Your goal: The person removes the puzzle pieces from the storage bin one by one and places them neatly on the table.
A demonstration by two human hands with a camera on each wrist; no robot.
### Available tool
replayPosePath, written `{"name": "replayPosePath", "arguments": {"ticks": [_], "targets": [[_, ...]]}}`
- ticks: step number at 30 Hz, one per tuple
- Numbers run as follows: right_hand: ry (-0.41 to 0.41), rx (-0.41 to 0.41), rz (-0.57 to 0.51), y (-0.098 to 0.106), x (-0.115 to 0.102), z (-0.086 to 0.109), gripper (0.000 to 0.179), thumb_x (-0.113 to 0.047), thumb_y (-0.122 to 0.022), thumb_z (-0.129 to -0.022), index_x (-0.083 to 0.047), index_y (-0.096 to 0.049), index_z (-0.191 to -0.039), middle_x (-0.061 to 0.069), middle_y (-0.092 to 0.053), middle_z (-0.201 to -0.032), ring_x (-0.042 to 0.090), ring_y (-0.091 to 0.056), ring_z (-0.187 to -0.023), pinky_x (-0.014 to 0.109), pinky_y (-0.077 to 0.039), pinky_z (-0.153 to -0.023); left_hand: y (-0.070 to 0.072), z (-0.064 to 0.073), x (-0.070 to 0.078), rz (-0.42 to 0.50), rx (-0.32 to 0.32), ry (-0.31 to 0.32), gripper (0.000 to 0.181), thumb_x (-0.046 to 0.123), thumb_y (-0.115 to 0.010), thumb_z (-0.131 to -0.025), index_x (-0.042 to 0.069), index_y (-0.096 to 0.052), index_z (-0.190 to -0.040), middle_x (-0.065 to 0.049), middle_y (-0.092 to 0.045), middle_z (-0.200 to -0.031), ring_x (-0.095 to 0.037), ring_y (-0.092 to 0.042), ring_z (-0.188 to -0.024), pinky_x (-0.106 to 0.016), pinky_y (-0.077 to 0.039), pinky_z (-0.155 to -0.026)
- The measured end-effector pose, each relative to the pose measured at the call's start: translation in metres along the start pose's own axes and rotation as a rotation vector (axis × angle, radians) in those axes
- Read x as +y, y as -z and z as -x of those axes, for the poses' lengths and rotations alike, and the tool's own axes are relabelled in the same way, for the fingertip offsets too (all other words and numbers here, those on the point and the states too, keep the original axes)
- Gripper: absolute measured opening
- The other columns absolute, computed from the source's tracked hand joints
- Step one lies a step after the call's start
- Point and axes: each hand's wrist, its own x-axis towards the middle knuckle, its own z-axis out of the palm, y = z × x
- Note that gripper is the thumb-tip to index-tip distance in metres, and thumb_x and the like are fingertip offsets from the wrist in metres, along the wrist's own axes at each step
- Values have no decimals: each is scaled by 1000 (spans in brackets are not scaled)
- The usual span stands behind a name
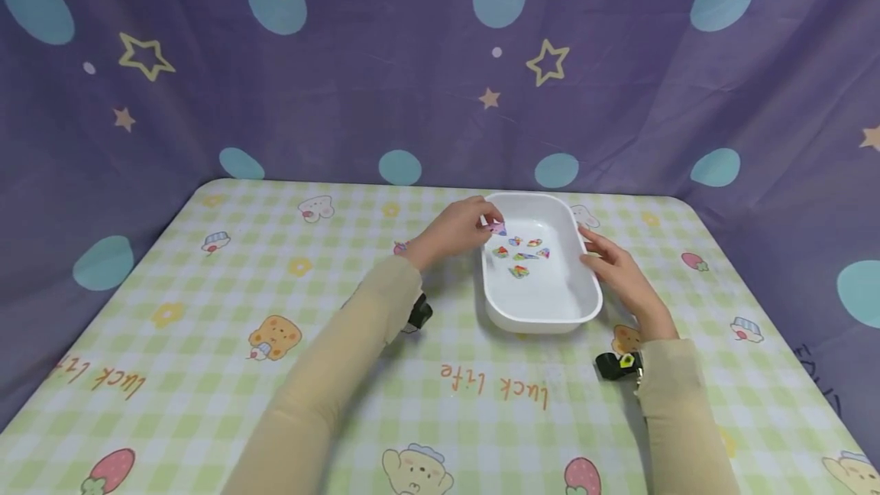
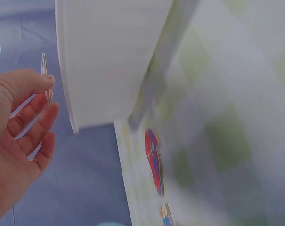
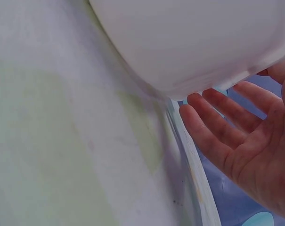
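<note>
My left hand is over the left rim of a white tray, pinching a small flat pink-and-purple piece between thumb and fingers. The left wrist view shows that held piece edge-on, thin and stiff. Several small flat colourful pieces lie scattered on the tray's floor. At the tray's right side, my right hand holds the rim, thumb over the edge and fingertips against the outer wall.
A red-and-blue flat piece lies on the checked tablecloth left of the tray, partly covered by my left arm in the head view. Another colourful piece is beside it. A purple patterned curtain hangs behind the table.
</note>
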Motion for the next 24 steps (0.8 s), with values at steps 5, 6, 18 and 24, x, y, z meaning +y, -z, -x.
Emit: {"name": "replayPosePath", "arguments": {"ticks": [5, 6, 18, 24], "targets": [[2, -2, -9, 0, 1, -1, 53, -21, -49, -86, -11, -28, -133, 21, -39, -120, 4, -50, -90, 19, -45, -68, 9, 12, -14, 37, 2, 62, 22, 18, -57, -80, 17, -58, -102, 3, -51, -92, -10, -51, -78, -21, -41, -67], [2, -2, -10, 0, 1, -1, 53, -20, -49, -86, -11, -28, -133, 20, -40, -119, 4, -50, -90, 19, -45, -68, 11, 15, -16, 36, 13, 57, 22, 18, -57, -80, 16, -58, -102, 3, -52, -92, -10, -51, -79, -22, -41, -69], [15, 3, -20, 1, -1, 1, 53, -21, -49, -86, -9, -28, -133, 20, -39, -118, 4, -50, -91, 19, -45, -68, 21, 35, -53, -36, 24, 98, 23, 15, -55, -79, 15, -59, -102, 2, -52, -94, -12, -50, -85, -26, -41, -73], [13, -6, -26, 1, 0, 0, 54, -21, -50, -85, -9, -27, -133, 19, -40, -119, 5, -50, -91, 19, -46, -68, 23, 48, -69, -44, 22, 121, 22, 13, -56, -78, 14, -60, -100, 1, -52, -93, -14, -51, -85, -28, -41, -73]]}}
